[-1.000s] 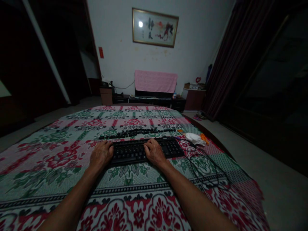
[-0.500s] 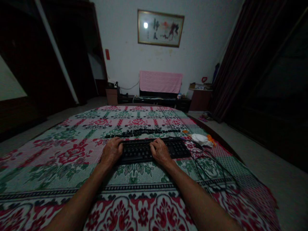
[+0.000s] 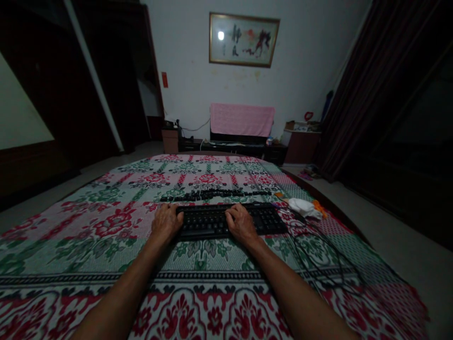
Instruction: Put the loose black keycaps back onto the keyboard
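While the flat black plastic keyboard [image 3: 208, 222] lay toward the right edge of the floral-woven bed [image 3: 88, 236], the left hand [image 3: 165, 223] clasped its left end, and the right hand [image 3: 242, 225] rested loose-fingered, unclenched, on the keys.

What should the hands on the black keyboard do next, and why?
Probably the right hand should reach forward to the row of small dark pieces, perhaps loose keycaps, lying just beyond the keyboard. It rests empty on the middle keys, nearest that row, while the left hand sits at the keyboard's left end and could steady it on the patterned bedspread.
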The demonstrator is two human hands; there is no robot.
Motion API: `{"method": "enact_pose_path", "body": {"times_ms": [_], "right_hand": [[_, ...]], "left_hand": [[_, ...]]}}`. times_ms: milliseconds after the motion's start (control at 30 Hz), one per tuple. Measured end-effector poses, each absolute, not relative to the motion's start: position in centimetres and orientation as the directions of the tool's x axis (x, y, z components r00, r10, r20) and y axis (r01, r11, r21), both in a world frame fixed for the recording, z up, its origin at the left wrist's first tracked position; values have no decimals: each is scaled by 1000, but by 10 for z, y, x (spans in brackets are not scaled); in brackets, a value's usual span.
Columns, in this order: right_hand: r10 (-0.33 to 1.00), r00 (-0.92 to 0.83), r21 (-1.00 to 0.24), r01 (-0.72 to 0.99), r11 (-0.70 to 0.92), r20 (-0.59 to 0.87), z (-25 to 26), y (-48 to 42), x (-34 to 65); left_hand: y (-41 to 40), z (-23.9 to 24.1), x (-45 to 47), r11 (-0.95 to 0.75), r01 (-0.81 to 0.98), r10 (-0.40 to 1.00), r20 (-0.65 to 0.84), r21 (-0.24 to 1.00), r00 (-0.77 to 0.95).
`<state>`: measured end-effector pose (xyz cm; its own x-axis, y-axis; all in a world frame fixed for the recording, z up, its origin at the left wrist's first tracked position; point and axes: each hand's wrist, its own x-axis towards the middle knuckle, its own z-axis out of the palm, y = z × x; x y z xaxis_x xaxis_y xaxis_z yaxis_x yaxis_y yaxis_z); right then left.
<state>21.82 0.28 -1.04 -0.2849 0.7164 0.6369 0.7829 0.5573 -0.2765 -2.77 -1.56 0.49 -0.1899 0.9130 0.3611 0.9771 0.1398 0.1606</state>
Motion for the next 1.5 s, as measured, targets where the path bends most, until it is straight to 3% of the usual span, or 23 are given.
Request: {"method": "enact_pose_path", "body": {"times_ms": [267,433,633,867,1100,1300,1500], "right_hand": [[721,-281,-266,796,544,633,-11,6,224],[724,-281,-260,802,537,630,-11,8,225],[746,-274,-267,814,516,607,-11,7,225],[817,-286,-247,857,452,501,6,21,220],[864,-337,-234,868,439,373,11,75,182],[868,-428,-132,873,469,252,15,103,166],[860,-453,-75,874,481,233,13,113,160]], "left_hand": [[-18,0,-22,44,985,912,397,164,-107],[-20,7,-9,90,987,899,415,135,-139],[-7,8,-12,-27,990,946,323,138,-19],[6,0,-39,-183,969,932,344,167,116],[6,-2,-38,-179,965,923,371,192,97],[6,-3,-37,-170,966,914,398,197,79],[6,-6,-36,-172,968,901,426,183,80]]}}
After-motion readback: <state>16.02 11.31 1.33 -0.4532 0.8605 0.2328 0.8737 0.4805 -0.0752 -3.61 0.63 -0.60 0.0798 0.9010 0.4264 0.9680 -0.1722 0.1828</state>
